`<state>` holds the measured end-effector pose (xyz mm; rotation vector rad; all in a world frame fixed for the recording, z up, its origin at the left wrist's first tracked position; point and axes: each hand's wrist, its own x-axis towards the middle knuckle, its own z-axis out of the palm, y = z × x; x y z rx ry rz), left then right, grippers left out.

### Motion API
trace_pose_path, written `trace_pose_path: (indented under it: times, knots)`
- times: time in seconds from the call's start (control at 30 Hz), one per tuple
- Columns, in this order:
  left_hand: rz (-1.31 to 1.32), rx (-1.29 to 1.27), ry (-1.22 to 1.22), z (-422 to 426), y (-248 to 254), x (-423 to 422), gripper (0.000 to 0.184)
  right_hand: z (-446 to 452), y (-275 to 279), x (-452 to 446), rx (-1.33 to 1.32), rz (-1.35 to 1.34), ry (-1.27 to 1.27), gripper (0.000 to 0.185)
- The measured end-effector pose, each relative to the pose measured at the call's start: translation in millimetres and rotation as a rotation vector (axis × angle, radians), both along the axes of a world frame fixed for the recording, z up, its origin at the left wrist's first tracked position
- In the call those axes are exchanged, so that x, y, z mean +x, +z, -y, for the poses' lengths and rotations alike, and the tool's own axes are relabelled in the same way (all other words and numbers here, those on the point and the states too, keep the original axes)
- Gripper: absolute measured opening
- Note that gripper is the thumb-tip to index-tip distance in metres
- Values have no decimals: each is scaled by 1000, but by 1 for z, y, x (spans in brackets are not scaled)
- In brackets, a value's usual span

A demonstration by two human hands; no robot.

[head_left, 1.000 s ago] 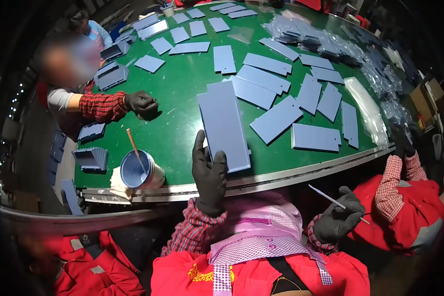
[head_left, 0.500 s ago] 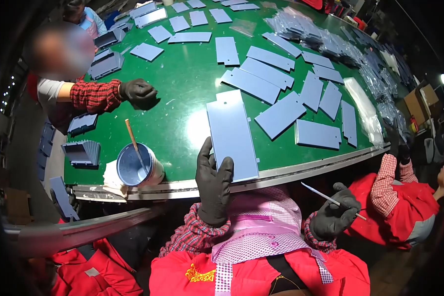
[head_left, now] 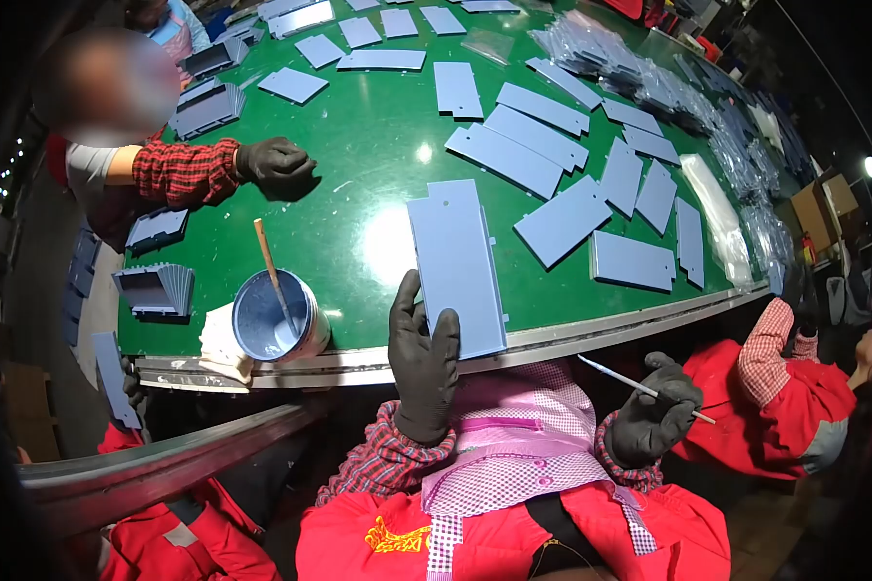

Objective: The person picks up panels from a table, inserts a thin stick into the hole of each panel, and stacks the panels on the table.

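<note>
My left hand (head_left: 424, 363), in a dark glove, grips the lower left part of a flat blue-grey panel (head_left: 455, 266), thumb on its face. The panel is held over the table's near edge, with a small hole near its top. My right hand (head_left: 654, 412), also gloved, holds a thin brush (head_left: 630, 382) between its fingers, the tip pointing up and left. Left of the panel, a white bucket (head_left: 310, 334) with blue-grey paint inside has a wooden-handled stick (head_left: 268, 257) standing in it. A white cloth (head_left: 225, 344) lies beside the bucket.
Several blue-grey panels (head_left: 562, 221) lie on the green table (head_left: 358, 174). Plastic-wrapped panels (head_left: 591, 53) are piled at the back right. A co-worker's gloved fist (head_left: 279, 165) rests over the table at left. Stacked panels (head_left: 155, 290) stand at the left edge. Other people sit nearby.
The panel in my left hand has tilted and shifted slightly, its holed end now facing up. The brush in my right hand has moved a little left. The view has shifted slightly.
</note>
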<state>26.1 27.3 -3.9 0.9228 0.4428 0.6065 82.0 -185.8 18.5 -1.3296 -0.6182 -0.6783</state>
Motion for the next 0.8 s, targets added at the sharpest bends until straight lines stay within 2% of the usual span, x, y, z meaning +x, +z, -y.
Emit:
trace_pose_path:
  times: [0.27, 0.43, 0.63, 0.8]
  knots:
    - [-40, 119, 65, -1, -15, 1, 52, -5, 1, -1, -20, 24, 20, 29]
    - [45, -67, -76, -5, -7, -2, 47, -4, 1, -2, -23, 27, 31, 29]
    - [86, -137, -49, -3, -15, 0, 46, -4, 1, -3, -1, 15, 47, 27]
    - [7, -5, 10, -2, -8, 1, 47, -2, -1, 1, 12, 29, 95, 26]
